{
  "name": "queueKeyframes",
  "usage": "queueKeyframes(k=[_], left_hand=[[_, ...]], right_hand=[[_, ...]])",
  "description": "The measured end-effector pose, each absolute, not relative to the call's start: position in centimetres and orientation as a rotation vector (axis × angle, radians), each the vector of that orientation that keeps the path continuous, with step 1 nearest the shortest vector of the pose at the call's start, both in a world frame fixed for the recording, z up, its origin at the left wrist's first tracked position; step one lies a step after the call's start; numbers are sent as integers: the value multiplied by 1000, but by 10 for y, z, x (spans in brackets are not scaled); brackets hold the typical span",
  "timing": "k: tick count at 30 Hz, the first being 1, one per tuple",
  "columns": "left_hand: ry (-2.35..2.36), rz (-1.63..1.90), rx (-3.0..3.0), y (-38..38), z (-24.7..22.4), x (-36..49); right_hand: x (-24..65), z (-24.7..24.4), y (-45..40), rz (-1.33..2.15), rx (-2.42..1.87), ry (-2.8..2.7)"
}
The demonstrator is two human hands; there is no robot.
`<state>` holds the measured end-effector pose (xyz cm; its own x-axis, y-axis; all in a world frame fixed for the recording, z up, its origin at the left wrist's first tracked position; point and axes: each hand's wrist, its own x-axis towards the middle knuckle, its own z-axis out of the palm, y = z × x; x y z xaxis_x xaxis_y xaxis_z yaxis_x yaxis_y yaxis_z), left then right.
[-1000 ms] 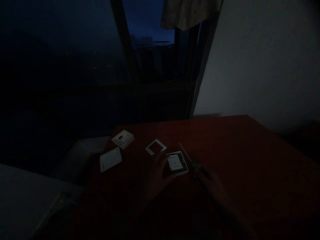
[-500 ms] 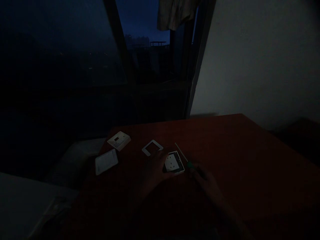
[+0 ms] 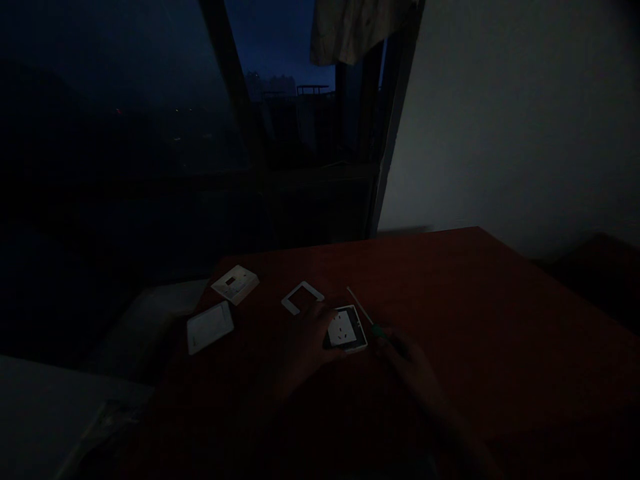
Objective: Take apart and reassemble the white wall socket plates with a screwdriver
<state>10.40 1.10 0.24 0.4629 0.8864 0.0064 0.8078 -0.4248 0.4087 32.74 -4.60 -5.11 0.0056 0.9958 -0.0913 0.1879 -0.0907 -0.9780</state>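
A white wall socket with its frame off lies face up on the reddish table. My left hand grips it from the left, fingers over the far side and thumb along the near side. To the right of the socket, my right hand is closed around the green handle of a screwdriver. The screwdriver's shaft points away to the upper left, its tip apart from the socket. Just beyond my left hand lies a white square cover frame. Dim light hides much of my fingers.
At the table's left side lie a white box-like piece with a small opening and a flat white plate. The wooden table meets a dark window at the back and a pale wall at right. Cloth hangs above.
The view has shifted slightly, so everything on the table sits a little further left and lower. Both hands keep their holds on the socket and the screwdriver.
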Motion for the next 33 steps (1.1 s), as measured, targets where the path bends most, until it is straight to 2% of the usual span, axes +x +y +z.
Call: queueKeyframes(k=[13, 33], left_hand=[[1434, 131, 2455, 22, 18, 108], [1370, 176, 2498, 23, 18, 109]], right_hand=[[326, -48, -45, 1132, -1416, -1334], [325, -50, -45, 1134, -1390, -1334]])
